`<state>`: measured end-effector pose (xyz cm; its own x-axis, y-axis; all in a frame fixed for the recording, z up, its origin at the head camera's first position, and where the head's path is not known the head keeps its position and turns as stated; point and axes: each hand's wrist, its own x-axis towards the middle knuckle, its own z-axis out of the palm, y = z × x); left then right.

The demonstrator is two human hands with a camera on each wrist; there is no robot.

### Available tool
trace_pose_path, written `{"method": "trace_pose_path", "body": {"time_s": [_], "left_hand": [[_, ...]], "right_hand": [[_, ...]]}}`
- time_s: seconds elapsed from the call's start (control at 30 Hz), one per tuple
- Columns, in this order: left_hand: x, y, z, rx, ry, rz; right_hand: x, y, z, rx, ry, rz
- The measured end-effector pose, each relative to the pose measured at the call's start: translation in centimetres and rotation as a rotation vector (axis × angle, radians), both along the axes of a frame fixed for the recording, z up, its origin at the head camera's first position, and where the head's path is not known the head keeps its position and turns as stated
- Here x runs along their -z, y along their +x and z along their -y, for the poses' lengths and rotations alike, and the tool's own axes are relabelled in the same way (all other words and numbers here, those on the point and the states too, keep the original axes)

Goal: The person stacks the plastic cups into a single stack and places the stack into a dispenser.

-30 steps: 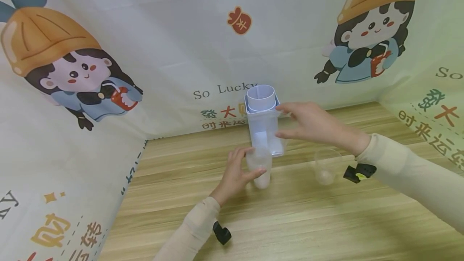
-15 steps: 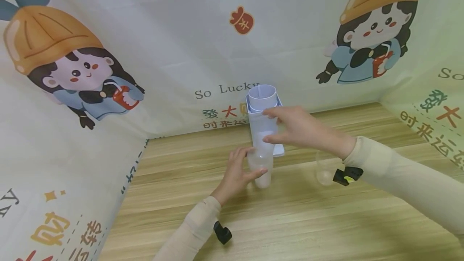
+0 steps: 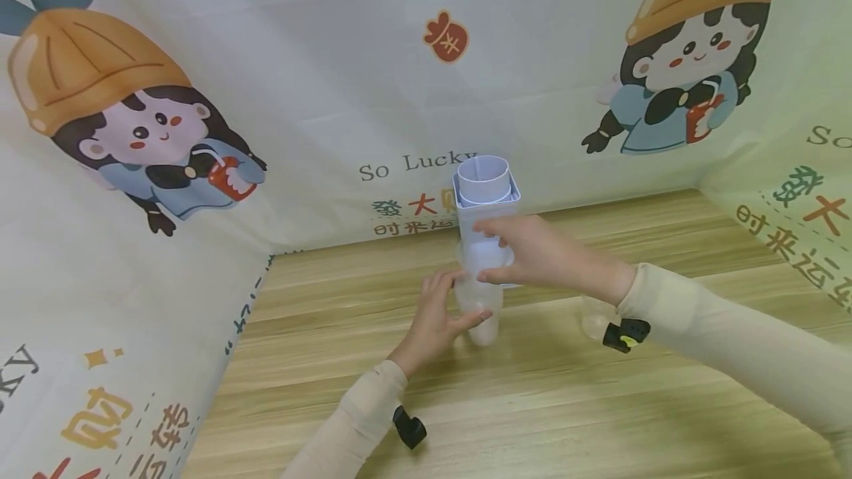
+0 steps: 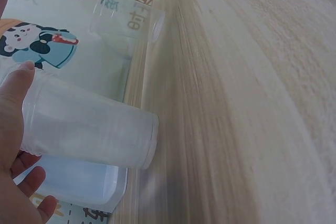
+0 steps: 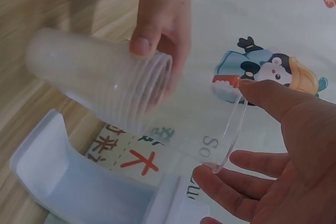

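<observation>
My left hand (image 3: 435,320) grips a stack of clear plastic cups (image 3: 484,325), which stands on the wooden table, mouth up. In the right wrist view, several nested rims show on the stack (image 5: 105,77), with the left thumb and fingers round them. My right hand (image 3: 532,253) holds one more clear plastic cup (image 5: 207,135) by its rim, thumb on one side and fingers on the other. That cup's lower part sits inside the mouth of the stack. Its outline is faint in the head view.
Close behind the stack stands a pale, tall holder (image 3: 484,182) with a round tube on top. Another clear cup (image 3: 594,322) stands to the right, partly covered by the right wrist. Printed cloth walls (image 3: 346,94) enclose the back and sides.
My right hand has moved left and down with its cup, lowering it into the stack. The left hand stays in place round the stack.
</observation>
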<state>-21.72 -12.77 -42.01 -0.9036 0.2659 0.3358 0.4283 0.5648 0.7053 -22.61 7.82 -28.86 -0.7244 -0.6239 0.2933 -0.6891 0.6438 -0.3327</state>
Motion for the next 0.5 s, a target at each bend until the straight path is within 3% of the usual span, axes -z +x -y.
{"method": "trace_pose_path", "body": {"time_s": [0.5], "left_hand": [[0.2, -0.2, 0.2, 0.003, 0.000, 0.002]], "right_hand": [[2.3, 0.3, 1.1, -0.021, 0.088, -0.078]]}}
